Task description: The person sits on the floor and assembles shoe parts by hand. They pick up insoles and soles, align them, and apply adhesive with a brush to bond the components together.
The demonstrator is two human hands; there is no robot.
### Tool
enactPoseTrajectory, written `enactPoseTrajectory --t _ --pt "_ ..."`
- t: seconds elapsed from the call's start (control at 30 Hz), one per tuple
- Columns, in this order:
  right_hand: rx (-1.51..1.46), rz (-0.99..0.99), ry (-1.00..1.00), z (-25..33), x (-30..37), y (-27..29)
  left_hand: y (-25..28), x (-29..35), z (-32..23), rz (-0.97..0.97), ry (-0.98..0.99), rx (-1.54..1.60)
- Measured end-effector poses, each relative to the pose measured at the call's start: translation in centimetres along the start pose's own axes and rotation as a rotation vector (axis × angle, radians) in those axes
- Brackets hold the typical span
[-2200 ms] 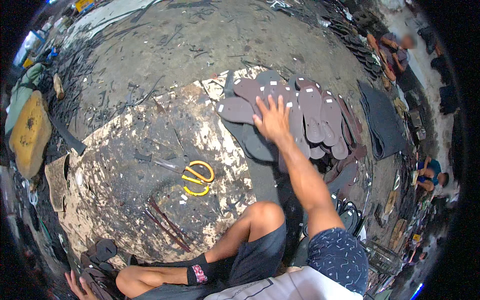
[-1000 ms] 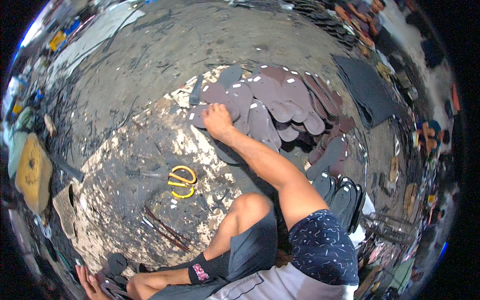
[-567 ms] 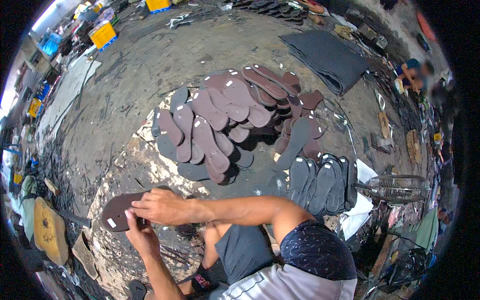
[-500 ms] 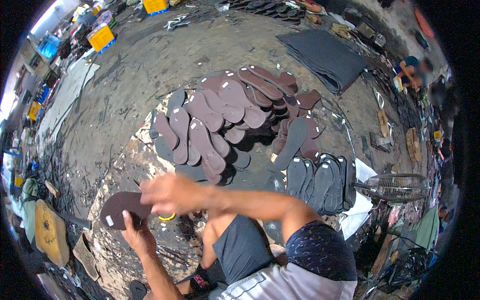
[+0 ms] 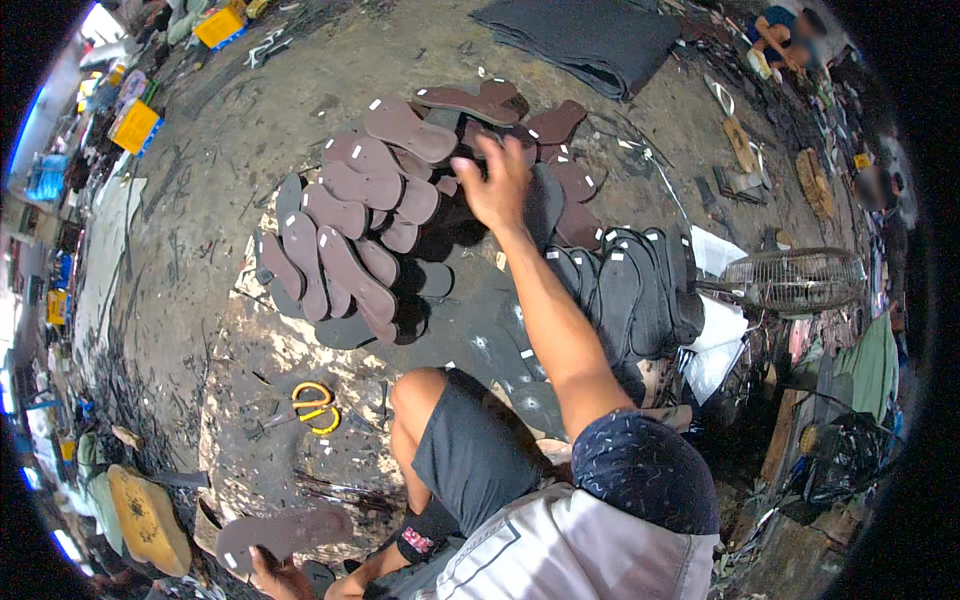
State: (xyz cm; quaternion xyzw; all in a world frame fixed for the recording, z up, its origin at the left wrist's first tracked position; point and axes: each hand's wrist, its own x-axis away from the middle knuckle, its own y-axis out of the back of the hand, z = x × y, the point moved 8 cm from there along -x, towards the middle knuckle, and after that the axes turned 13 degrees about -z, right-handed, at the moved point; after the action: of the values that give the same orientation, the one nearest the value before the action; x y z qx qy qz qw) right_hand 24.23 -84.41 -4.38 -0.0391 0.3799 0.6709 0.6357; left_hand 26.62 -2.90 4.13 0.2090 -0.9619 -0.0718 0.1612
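Rough grey floor (image 5: 330, 60), littered with dark scraps; a worn, patchy board (image 5: 235, 345) is laid on it in front of the seated person. Room cluttered at both sides; another person (image 5: 780, 35) is seen at upper right, blurred. Counts: one pair of yellow-handled scissors (image 5: 318, 410) on the board, one wire-caged fan (image 5: 795, 278) at right, one folded dark sheet (image 5: 590, 45) at the top, one worn yellow block (image 5: 148, 520) at lower left, two yellow boxes (image 5: 137, 127) at upper left. More than ten brown soles (image 5: 350, 190) are heaped ahead, most marked with a small white label; exact number can't be told, overlapped. Several black soles (image 5: 630, 290) are bunched right of the heap, also overlapped. One brown sole (image 5: 290, 532) is held apart from the heap, at lower left: clamped in the left hand (image 5: 278, 578), thumb on its labelled end, the rest stretched out rightward just beyond the hand. Right hand (image 5: 497, 185) is blurred, fingers spread apart, nothing seen in it; it is held over the heap's right part, just beside a dark sole (image 5: 543, 205). Contact there can't be told.
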Motion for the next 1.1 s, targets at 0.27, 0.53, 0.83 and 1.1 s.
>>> enactPoseTrajectory --t 0.27,0.53,0.83,1.1 --pt "-0.142 -0.185 -0.485 -14.4 7.7 7.0 -0.7 3.5 -4.2 -0.135 -0.016 -0.076" --pt "-0.394 -0.264 -0.862 -17.3 9.6 11.5 -5.4 6.4 -6.1 -0.069 0.002 -0.018" --pt "-0.202 -0.246 0.048 -2.9 -5.2 6.9 -2.9 4.8 -6.5 -0.154 -0.062 -0.01" --pt "-0.188 0.174 -0.501 -17.1 -11.7 -7.5 -5.0 7.5 -10.2 -0.213 -0.043 0.012"
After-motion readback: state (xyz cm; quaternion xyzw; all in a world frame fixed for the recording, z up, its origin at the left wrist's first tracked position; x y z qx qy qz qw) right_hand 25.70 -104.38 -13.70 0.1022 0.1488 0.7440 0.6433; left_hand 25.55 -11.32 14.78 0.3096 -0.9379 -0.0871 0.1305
